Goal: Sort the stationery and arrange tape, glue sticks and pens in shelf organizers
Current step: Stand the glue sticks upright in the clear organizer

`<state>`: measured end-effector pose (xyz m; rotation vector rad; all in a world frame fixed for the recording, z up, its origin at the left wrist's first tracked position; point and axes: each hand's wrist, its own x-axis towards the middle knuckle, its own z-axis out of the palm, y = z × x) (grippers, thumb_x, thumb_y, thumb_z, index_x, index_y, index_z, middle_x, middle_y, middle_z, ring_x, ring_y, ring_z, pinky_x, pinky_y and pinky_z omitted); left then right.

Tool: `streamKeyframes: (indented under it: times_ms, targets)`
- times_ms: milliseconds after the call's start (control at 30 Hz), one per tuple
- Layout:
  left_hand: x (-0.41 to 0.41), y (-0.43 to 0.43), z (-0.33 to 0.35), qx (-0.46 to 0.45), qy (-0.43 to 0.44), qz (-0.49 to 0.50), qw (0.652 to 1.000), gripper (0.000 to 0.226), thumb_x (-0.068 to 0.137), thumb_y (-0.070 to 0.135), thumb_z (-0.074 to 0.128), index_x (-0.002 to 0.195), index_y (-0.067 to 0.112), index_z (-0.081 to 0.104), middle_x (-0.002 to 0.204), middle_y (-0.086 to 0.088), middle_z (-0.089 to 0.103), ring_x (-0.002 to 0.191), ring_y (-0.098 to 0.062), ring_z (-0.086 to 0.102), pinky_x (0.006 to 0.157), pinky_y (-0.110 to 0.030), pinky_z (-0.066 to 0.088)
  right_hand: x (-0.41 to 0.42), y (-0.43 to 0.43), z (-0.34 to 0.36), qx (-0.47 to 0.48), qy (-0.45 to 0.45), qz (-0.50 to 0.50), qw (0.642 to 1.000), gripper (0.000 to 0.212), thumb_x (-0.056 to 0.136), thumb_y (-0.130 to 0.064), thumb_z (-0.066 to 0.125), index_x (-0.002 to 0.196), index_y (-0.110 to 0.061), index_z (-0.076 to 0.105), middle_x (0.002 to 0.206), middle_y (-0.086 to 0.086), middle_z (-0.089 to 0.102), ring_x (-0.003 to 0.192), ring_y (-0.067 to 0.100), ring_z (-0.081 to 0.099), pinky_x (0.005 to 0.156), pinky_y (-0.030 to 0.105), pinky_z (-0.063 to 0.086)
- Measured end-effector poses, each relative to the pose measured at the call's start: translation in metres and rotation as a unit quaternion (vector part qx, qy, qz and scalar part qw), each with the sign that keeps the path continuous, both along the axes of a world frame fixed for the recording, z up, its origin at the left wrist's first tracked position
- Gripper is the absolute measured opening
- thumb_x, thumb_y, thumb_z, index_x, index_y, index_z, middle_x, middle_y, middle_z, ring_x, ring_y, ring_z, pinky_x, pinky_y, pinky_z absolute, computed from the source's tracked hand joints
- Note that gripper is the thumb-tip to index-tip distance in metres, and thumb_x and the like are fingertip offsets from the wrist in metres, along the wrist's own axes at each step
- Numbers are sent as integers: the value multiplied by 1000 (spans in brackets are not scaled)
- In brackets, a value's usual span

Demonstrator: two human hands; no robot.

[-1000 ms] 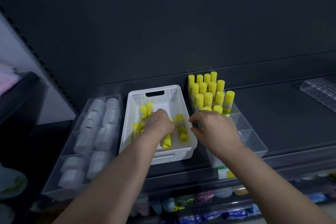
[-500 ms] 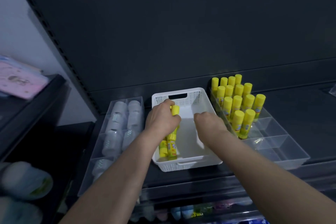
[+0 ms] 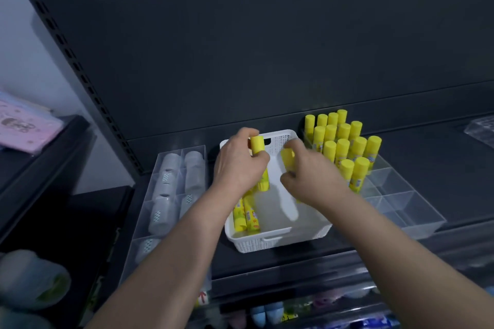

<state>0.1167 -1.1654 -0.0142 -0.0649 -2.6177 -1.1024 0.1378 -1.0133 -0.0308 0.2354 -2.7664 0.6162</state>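
Yellow glue stick (image 3: 257, 145), probably light, stiff and slick, stands in the left hand (image 3: 238, 165)'s curled grip over the white basket (image 3: 283, 238); the right hand (image 3: 312, 179) pinches a second stick (image 3: 288, 160) mid-barrel.

Right hand (image 3: 312, 179) now grips a glue stick (image 3: 288, 160). Left hand (image 3: 240, 165) lifts its own glue stick (image 3: 257, 144) higher above the basket (image 3: 267, 244).

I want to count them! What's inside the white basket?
Two yellow glue sticks lie flat in the white basket, front left. The left hand grips a glue stick above it, the right hand another. Anything beneath the hands is covered.
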Motion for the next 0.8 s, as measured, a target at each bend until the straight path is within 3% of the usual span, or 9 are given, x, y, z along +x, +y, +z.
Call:
streamKeyframes:
  times_ms: [133,267,367,467,633,800]
  targets:
    - [3,43,14,65,20,-48,997,27,76,29,63,101,35,58,87,16,62,78,-11,63,74,-29,50,18,54,25,-44,80,-70,993,36,80,-33,54,112,-26,40,64,-8,48,64,23,45,55,32,29]
    - [8,110,20,113,29,-103,988,24,80,27,67,103,30,59,86,14,64,72,-11,62,71,-27,50,27,115,39,-83,92,-113,986,27,87,-40,49,110,-28,40,76,-3,63,74,29,57,60,34,38]
    - [11,155,20,126,16,-141,982,25,82,25,68,105,27,60,90,9,65,79,-18,63,78,-32,53,32,158,41,-115,100,-130,980,20,90,-38,48,106,-26,44,78,0,64,77,30,59,65,39,46]
    - [11,183,17,65,13,-154,986,26,83,28,68,108,28,61,88,14,62,87,-11,61,82,-28,49,32,191,39,-119,95,-129,980,21,91,-35,49,110,-25,46,78,1,64,76,31,59,64,39,47]
    - [10,206,0,-102,2,-123,987,31,87,34,63,117,32,56,108,0,61,106,-18,54,82,-30,41,24,216,26,-119,73,-61,988,22,91,-31,52,112,-24,51,73,-12,59,78,21,62,67,35,48]
    - [12,210,-19,-184,1,-104,977,31,87,28,64,118,27,59,107,-7,60,105,-25,53,85,-31,42,16,222,10,-129,46,30,990,21,89,-27,56,109,-24,51,91,-4,64,81,20,64,72,40,53]
